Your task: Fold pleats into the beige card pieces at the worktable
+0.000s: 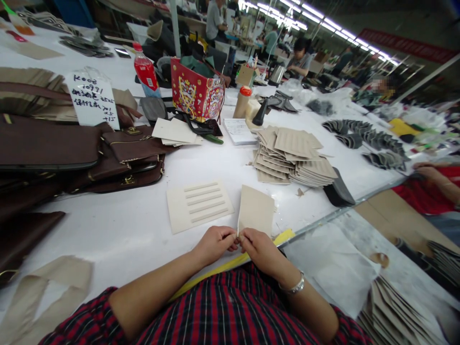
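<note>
Left hand: your left hand (215,243) is curled nearly closed at the table's near edge, thumb and fingertips pinched on the bottom corner of the beige card piece (256,209).
Right hand: your right hand (259,248) is closed the same way, fingertips pinched on that same corner, knuckles touching the left hand's. A metal bracelet (295,286) sits on this wrist.
Beige card piece: it stands tilted up from your fingers, lower corner in the pinch, the rest leaning away over the white table (118,225).
Slotted card: a pale slotted card (199,205) with parallel strips lies flat just left of the held piece, apart from your hands.
Yellow strip: a yellow strip (230,263) runs along the table edge under your wrists.
Stack: a tall stack of beige pieces (293,160) sits further out to the right, with a dark pad (338,191) just beside it.
Brown bags: brown leather bags (72,153) are piled at your left, a handwritten label (92,98) propped above them.
Far table: a red bottle (146,72), a red patterned bag (196,93) and a notepad (239,131) stand well beyond the stack.
Grey pieces: fanned grey pieces (366,136) lie at the far right.
Lower right: more beige pieces (391,311) are stacked below the table edge.
Other person: a co-worker's hand (429,171) and red sleeve show at the right edge, well apart from yours.
</note>
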A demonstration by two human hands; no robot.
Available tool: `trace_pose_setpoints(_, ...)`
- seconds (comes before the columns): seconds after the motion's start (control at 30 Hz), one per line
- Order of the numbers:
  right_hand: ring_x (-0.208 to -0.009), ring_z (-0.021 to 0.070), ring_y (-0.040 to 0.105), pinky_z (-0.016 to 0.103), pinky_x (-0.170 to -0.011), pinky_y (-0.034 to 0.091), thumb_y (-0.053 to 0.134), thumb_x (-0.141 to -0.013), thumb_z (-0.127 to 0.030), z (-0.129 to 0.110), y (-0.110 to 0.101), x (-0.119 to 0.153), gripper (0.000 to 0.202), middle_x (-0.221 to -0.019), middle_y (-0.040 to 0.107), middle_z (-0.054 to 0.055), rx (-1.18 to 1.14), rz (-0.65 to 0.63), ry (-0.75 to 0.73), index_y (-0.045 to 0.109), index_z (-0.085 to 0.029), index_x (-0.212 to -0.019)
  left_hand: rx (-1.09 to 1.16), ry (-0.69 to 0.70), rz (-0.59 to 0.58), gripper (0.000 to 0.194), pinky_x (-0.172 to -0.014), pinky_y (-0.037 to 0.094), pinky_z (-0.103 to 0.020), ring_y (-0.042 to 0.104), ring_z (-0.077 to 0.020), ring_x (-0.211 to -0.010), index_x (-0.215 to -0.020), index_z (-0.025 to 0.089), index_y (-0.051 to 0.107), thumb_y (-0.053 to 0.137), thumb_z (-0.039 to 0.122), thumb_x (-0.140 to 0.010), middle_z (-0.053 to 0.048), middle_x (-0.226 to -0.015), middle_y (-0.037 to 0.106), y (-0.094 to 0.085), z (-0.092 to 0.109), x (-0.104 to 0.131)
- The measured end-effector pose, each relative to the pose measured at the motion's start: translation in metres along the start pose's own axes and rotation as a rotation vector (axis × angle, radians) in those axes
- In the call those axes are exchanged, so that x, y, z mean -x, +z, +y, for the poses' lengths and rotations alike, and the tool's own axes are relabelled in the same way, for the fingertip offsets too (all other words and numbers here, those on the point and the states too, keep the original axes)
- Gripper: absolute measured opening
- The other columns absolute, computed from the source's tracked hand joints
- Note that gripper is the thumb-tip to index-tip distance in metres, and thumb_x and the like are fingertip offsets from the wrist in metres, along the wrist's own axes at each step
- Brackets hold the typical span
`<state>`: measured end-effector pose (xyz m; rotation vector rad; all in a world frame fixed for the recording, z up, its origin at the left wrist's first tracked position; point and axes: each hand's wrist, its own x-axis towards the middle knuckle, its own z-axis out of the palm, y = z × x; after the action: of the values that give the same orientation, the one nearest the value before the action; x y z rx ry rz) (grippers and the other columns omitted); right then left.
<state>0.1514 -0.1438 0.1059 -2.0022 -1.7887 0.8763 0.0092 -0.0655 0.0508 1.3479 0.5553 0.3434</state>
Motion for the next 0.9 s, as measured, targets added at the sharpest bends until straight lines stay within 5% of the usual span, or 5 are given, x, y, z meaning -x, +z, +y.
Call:
trace_pose_setpoints(0.33, -0.069, 0.0123, 0.051, 0.025, -0.066, 0.037, 0.033, -0.092, -0.023, -0.001, 0.002, 0.0, 0.026, -0.071, 0.057, 0.002, 0.053, -0.044, -0.018, 0.051, -0.016, -0.075, -0.344, 0.067, 0.001, 0.023, -0.064, 0.044, -0.02, 0.059, -0.0124, -0.067, -0.07, 0.017, 0.06, 0.041, 0.023, -0.082, 0.001, -0.067, 0.062, -0.002, 0.009, 0.003)
trace_pose_setpoints(0.57, -0.06, 0.0107, 0.042, 0.025, -0.058, 0.028, 0.043, -0.083, -0.017, 0.0, 0.012, -0.002, 0.019, -0.062, 0.05, -0.001, 0.165, 0.089, 0.06, 0.049, -0.016, -0.064, -0.465, 0.107, 0.04, 0.024, -0.06, 0.038, -0.019, 0.052, -0.0111, -0.062, -0.064, 0.017, 0.058, 0.041, 0.019, -0.08, 0.003, -0.062, 0.058, 0.003, 0.008, 0.001)
trace_pose_setpoints(0.9, -0.066, 0.0119, 0.05, 0.024, -0.063, 0.035, 0.037, -0.089, -0.024, 0.001, 0.008, 0.002, 0.025, -0.069, 0.057, 0.001, -0.022, 0.003, 0.037, 0.051, -0.016, -0.071, -0.62, 0.145, 0.067, 0.022, -0.063, 0.036, -0.022, 0.053, -0.0125, -0.065, -0.063, 0.018, 0.058, 0.042, 0.018, -0.079, 0.002, -0.064, 0.06, 0.002, 0.008, -0.001)
